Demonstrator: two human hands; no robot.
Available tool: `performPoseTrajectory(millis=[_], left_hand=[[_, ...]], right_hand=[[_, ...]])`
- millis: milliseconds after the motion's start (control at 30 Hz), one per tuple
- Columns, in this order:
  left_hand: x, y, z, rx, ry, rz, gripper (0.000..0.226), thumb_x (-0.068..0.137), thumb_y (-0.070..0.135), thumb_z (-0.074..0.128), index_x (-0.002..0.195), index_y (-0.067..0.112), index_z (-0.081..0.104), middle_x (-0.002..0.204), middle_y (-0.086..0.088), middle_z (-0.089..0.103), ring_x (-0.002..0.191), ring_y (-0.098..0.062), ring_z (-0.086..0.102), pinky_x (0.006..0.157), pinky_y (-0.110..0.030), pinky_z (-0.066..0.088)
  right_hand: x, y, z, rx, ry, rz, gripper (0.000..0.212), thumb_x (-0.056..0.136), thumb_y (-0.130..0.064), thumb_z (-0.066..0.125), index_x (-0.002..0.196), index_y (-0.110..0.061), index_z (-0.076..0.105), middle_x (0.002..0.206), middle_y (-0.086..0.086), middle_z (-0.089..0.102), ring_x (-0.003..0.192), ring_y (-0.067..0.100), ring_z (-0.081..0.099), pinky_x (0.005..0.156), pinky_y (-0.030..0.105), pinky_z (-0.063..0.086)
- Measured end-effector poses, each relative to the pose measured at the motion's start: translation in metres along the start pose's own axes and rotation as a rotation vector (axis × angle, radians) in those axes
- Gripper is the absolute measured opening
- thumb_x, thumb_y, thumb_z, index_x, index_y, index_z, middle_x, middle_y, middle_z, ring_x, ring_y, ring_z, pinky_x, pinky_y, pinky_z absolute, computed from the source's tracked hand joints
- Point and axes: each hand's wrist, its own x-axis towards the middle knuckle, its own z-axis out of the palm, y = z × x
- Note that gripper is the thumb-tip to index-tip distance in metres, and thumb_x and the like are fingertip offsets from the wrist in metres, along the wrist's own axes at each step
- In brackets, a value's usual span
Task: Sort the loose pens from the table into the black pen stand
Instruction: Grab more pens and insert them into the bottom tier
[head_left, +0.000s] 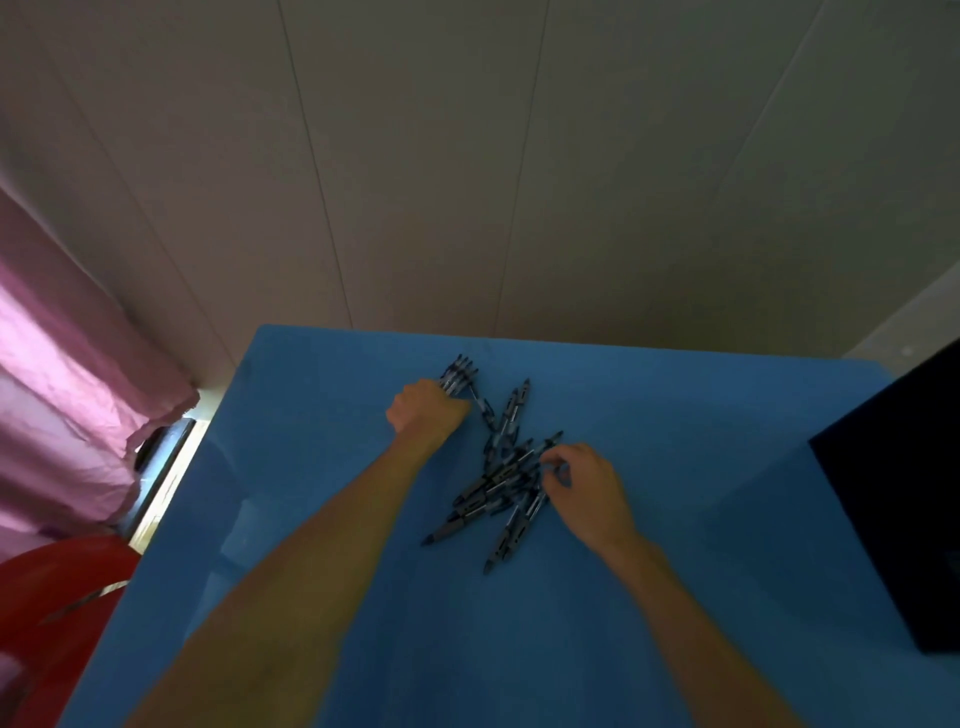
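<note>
A heap of several dark pens (501, 483) lies on the blue table (311, 467), near its middle. My left hand (423, 410) is a fist around a bundle of pens (460, 371) whose ends fan out beyond the knuckles toward the wall. My right hand (587, 483) rests on the right side of the heap, thumb and forefinger pinching the end of one pen (550, 447). The black pen stand (898, 493) is the large dark box at the table's right edge, cut off by the frame.
A pale panelled wall rises behind the table's far edge. A pink curtain (62, 395) hangs at the left, with a red chair (57, 597) below it beside the table's left edge.
</note>
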Motion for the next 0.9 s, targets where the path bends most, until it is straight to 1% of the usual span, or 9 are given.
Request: performPoseTrajectory(millis=[133,233,367,467,533,600,667,733,900], left_hand=[[-0.008,-0.028,-0.006,-0.091,0.034,-0.017,0.024,0.078,0.034,0.062,0.07,0.015,0.05,0.068,0.002,0.054,0.059,-0.016,0.051,0.053,-0.023,0.037],[-0.016,-0.056,-0.005,-0.198,0.069,-0.005,0.02,0.079,0.03,0.066,0.083,0.016,0.052,0.072,0.002,0.056,0.065,-0.019,0.054,0.053,-0.027,0.036],[-0.025,-0.076,-0.001,-0.579,0.039,0.027,0.023,0.089,0.023,0.065,0.079,0.013,0.047,0.07,-0.005,0.048,0.067,-0.022,0.045,0.057,-0.032,0.035],[-0.039,-0.079,-0.008,-0.824,0.024,0.114,0.02,0.1,0.023,0.059,0.099,0.004,0.058,0.085,-0.01,0.055,0.076,-0.022,0.051,0.074,-0.043,0.046],[-0.05,-0.08,-0.013,-0.872,0.05,0.151,0.031,0.1,0.026,0.062,0.115,-0.001,0.059,0.094,-0.015,0.061,0.087,-0.026,0.06,0.085,-0.045,0.051],[-0.057,-0.084,-0.015,-0.917,0.086,0.15,0.035,0.095,0.029,0.069,0.108,-0.002,0.059,0.096,-0.02,0.06,0.092,-0.029,0.061,0.09,-0.044,0.052],[-0.063,-0.089,-0.015,-0.94,0.112,0.152,0.036,0.091,0.031,0.073,0.09,0.0,0.056,0.087,-0.023,0.058,0.078,-0.025,0.057,0.083,-0.043,0.052],[-0.068,-0.093,-0.015,-0.936,0.145,0.143,0.04,0.091,0.033,0.072,0.08,0.0,0.052,0.084,-0.03,0.056,0.071,-0.023,0.052,0.074,-0.045,0.05],[-0.075,-0.095,-0.022,-0.918,0.203,0.172,0.041,0.096,0.037,0.066,0.078,0.004,0.048,0.076,-0.023,0.055,0.067,-0.019,0.05,0.074,-0.05,0.048]], right_hand=[[0.001,-0.004,0.004,0.022,-0.006,-0.004,0.018,0.096,-0.015,0.062,0.112,-0.017,0.069,0.107,-0.002,0.061,0.087,0.01,0.058,0.071,0.011,0.041],[0.001,-0.01,0.011,0.024,-0.008,-0.017,0.016,0.095,-0.015,0.063,0.11,-0.017,0.069,0.108,-0.002,0.063,0.085,0.008,0.059,0.072,0.011,0.043],[0.0,-0.021,0.022,0.04,-0.004,-0.047,0.016,0.095,-0.014,0.064,0.11,-0.016,0.07,0.104,-0.003,0.062,0.082,0.003,0.058,0.076,0.015,0.051],[0.0,-0.03,0.031,0.044,0.001,-0.066,0.017,0.095,-0.016,0.064,0.112,-0.016,0.069,0.11,-0.001,0.064,0.088,0.008,0.06,0.081,0.02,0.051],[-0.001,-0.037,0.036,0.053,0.011,-0.084,0.018,0.096,-0.016,0.064,0.113,-0.016,0.069,0.111,0.0,0.064,0.09,0.011,0.062,0.084,0.025,0.053],[-0.003,-0.043,0.039,0.048,0.013,-0.11,0.019,0.096,-0.015,0.063,0.115,-0.015,0.068,0.111,0.0,0.064,0.091,0.012,0.062,0.086,0.029,0.055],[-0.004,-0.047,0.042,0.049,0.02,-0.126,0.02,0.096,-0.015,0.063,0.115,-0.015,0.068,0.11,0.0,0.063,0.091,0.01,0.061,0.086,0.028,0.055],[-0.007,-0.051,0.045,0.044,0.025,-0.131,0.019,0.096,-0.016,0.062,0.114,-0.016,0.068,0.108,-0.002,0.062,0.091,0.009,0.06,0.082,0.022,0.051],[-0.013,-0.056,0.048,0.039,0.026,-0.153,0.02,0.096,-0.016,0.062,0.115,-0.016,0.068,0.11,-0.004,0.061,0.094,0.008,0.06,0.082,0.019,0.047]])
